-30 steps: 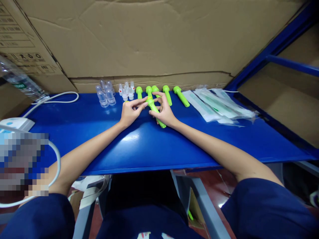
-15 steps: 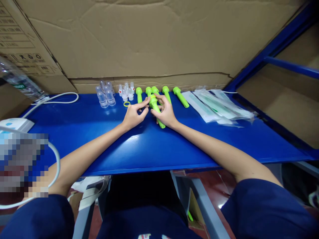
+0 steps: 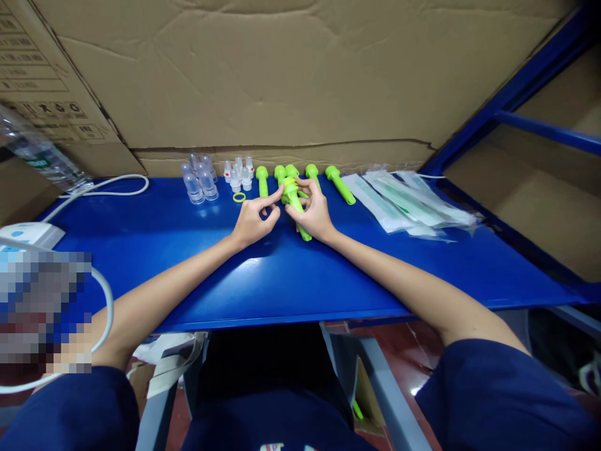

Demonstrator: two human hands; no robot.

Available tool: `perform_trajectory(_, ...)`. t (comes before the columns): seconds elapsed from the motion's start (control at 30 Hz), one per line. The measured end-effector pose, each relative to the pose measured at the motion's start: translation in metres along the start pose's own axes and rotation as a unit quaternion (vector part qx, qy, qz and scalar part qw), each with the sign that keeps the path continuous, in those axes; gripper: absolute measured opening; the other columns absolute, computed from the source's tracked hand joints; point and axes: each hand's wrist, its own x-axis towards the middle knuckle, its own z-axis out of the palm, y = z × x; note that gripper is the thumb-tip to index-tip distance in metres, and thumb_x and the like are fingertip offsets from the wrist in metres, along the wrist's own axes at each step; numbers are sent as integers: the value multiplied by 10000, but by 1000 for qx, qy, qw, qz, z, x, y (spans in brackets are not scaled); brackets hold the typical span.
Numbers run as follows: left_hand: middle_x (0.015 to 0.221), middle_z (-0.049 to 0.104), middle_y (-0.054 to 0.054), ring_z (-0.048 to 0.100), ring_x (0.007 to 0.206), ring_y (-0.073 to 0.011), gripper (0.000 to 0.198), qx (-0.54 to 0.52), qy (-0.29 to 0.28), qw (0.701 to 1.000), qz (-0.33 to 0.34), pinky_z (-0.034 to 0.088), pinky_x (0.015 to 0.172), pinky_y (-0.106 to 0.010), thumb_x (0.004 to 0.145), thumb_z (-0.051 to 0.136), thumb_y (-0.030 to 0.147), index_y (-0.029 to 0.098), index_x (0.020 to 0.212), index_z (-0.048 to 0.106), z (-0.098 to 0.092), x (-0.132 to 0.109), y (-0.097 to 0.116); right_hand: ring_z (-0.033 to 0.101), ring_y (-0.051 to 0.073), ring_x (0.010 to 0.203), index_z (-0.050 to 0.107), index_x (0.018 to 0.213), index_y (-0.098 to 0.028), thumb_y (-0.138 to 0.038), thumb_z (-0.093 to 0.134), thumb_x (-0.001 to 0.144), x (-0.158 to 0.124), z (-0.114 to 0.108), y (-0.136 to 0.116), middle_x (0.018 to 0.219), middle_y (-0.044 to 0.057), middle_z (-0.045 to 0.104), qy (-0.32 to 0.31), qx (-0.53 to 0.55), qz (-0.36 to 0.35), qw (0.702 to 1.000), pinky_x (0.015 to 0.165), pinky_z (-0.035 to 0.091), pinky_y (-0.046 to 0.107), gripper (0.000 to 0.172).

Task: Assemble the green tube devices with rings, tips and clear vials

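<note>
My right hand (image 3: 313,212) is closed around a lime-green flashlight-shaped handle (image 3: 295,202), whose wide head tilts up and away and whose narrow end points toward me. A yellow ring (image 3: 288,181) sits around that head. My left hand (image 3: 257,216) has its index finger stretched out, with the tip touching the ring and head. Its thumb stands apart from the handle, and the other fingers are curled and partly hidden. Behind my hands, several similar green handles (image 3: 340,185) stand or lean in a row. A loose yellow ring (image 3: 239,197) lies left of my hands.
Clear plastic tubes (image 3: 206,183) and small white-based clear caps (image 3: 245,180) stand at the back left. Plastic-wrapped strips (image 3: 399,203) lie on the right of the blue table (image 3: 282,282). A cardboard wall (image 3: 263,81) closes the back; a bottle (image 3: 42,153) and white cable (image 3: 117,193) are left.
My left thumb and index finger have shifted slightly on the held handle's head, and the thumb is now farther from it. The right hand keeps its grip almost unmoved.
</note>
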Motion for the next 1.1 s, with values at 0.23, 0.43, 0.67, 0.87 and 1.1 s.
perform_trajectory(0.23,1211,802,-113,717,758,-154,463,-33,9,999,-16,506,633,-250,911,600,225,190,1360,710,1,2,4,695,285,1184,408,1400,-276,-426,718,851,1,0,-8,1309,134,636,-15,-19,-20,1000,931,655,469,648)
perform_trajectory(0.43,856,766,-39,640,689,-128,227,-30,70,997,-14,479,653,-245,949,619,322,190,1081,748,-4,6,5,609,312,1296,491,1303,-291,-338,706,822,1,0,-23,1318,126,610,-45,-54,-46,996,900,669,460,529)
perform_trajectory(0.67,871,705,-39,580,676,-117,275,-78,71,994,-14,468,628,-245,918,697,461,193,978,704,-2,7,2,622,295,1203,483,1268,-308,-337,704,803,2,-4,-21,1286,112,582,-70,-83,-76,991,845,659,455,516)
perform_trajectory(0.87,880,710,-41,566,667,-109,242,-80,62,995,-7,462,615,-239,914,693,420,183,963,708,-2,5,3,629,268,1145,463,1243,-308,-298,678,784,1,-5,-21,1249,98,572,-75,-79,-70,992,829,650,434,507)
perform_trajectory(1.1,853,708,-44,558,649,-111,213,-63,55,996,14,453,609,-245,916,687,387,178,937,722,-3,5,3,600,280,1225,456,1237,-297,-287,668,761,-2,-4,-22,1242,102,573,-80,-69,-54,993,808,643,394,521)
